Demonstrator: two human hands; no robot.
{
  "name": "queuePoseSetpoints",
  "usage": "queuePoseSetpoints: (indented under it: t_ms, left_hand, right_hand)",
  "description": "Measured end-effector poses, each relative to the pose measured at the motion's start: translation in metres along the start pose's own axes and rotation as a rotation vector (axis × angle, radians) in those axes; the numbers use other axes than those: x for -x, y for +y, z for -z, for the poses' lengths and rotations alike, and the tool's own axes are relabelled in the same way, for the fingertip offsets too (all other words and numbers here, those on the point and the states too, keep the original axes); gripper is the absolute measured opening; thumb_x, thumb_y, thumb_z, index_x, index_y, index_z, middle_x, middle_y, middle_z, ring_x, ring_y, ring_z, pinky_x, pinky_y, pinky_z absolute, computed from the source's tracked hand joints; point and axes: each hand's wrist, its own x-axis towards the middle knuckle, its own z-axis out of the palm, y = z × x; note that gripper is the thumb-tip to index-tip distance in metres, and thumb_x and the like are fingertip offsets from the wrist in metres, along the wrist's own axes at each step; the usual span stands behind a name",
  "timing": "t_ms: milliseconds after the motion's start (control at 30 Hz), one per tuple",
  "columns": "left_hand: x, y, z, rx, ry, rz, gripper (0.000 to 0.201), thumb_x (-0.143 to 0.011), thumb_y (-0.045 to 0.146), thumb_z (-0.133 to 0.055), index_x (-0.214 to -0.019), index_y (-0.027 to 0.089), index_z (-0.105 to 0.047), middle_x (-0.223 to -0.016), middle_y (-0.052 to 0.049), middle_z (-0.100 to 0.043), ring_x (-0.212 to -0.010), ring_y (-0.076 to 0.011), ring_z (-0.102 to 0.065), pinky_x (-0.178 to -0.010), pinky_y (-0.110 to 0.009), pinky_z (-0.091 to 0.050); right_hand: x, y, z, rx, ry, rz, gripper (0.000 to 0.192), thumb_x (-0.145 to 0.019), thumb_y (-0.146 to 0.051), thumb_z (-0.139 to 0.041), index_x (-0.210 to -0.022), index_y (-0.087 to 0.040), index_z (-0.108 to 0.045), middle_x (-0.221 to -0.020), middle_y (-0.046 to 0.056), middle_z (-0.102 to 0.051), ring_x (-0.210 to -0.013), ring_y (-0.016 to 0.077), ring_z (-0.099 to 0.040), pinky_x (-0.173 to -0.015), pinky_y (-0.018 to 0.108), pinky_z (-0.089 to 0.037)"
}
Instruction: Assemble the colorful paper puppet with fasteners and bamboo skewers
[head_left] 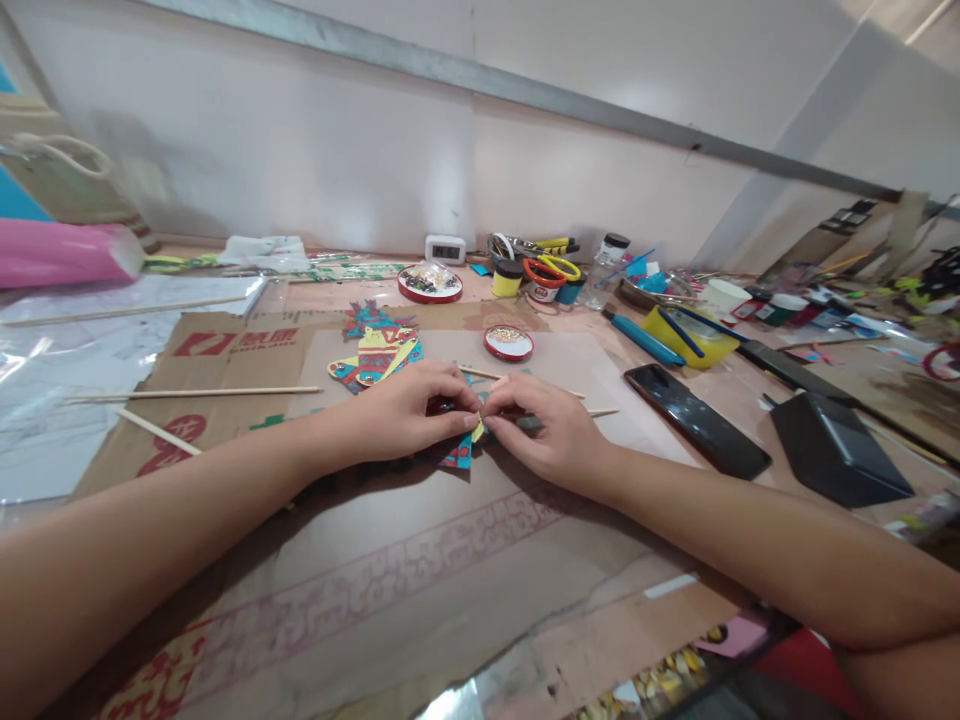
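Note:
Near the middle of the mat, my left hand (424,410) is closed on a small painted cut-out piece (456,455) in blue, red and yellow, with thumb and index finger pinching its edge. My right hand (544,430) meets it fingertip to fingertip at the piece's yellow tip. Its thumb and index finger are pressed together, and what lies between them is too small to make out. Just beyond my left hand lie painted cut-out figure parts (382,345) in yellow, red and blue, with small round fasteners. Wooden sticks (484,373) lie behind and beside my right hand.
A small lid of tiny gold pieces (510,343) and a larger lid of beads (430,283) stand behind. To the right are a phone (697,420), a black wedge-shaped box (838,448), a blue cutter (651,340) and a yellow container (690,335). More sticks (195,395) lie left on cardboard.

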Motion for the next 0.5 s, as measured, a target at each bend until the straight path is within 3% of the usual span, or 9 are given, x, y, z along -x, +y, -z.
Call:
queuePoseSetpoints:
  t_ms: [100, 267, 500]
  left_hand:
    - [0.0003, -0.0019, -0.0011, -0.021, 0.008, -0.022, 0.019, -0.091, 0.031, -0.056, -0.094, 0.020, -0.071, -0.088, -0.003, -0.064, -0.084, -0.0149, -0.060, -0.077, -0.027, -0.046]
    - [0.0009, -0.0019, -0.0028, -0.232, 0.181, -0.060, 0.016, -0.087, 0.036, -0.065, -0.088, 0.021, -0.069, -0.089, -0.002, -0.062, -0.088, -0.0172, -0.057, -0.082, -0.031, -0.042]
    - [0.0025, 0.0044, -0.0071, -0.485, 0.210, -0.140, 0.022, -0.091, 0.039, -0.059, -0.083, 0.022, -0.070, -0.084, -0.002, -0.064, -0.083, -0.0183, -0.052, -0.083, -0.036, -0.037]
  right_hand:
    - [-0.0012, -0.0006, 0.0007, -0.024, 0.003, -0.047, 0.005, -0.089, -0.016, -0.057, -0.087, -0.019, -0.060, -0.084, 0.002, -0.066, -0.077, 0.0142, -0.060, -0.072, 0.027, -0.047]
    - [-0.0020, -0.0009, 0.0013, 0.008, 0.017, -0.141, 0.004, -0.088, -0.017, -0.057, -0.085, -0.019, -0.060, -0.082, 0.002, -0.066, -0.074, 0.0139, -0.059, -0.070, 0.026, -0.047]
    - [-0.0002, -0.0017, 0.0011, 0.033, 0.015, -0.189, 0.005, -0.089, -0.019, -0.058, -0.088, -0.019, -0.062, -0.081, 0.001, -0.069, -0.071, 0.0139, -0.062, -0.066, 0.025, -0.048]
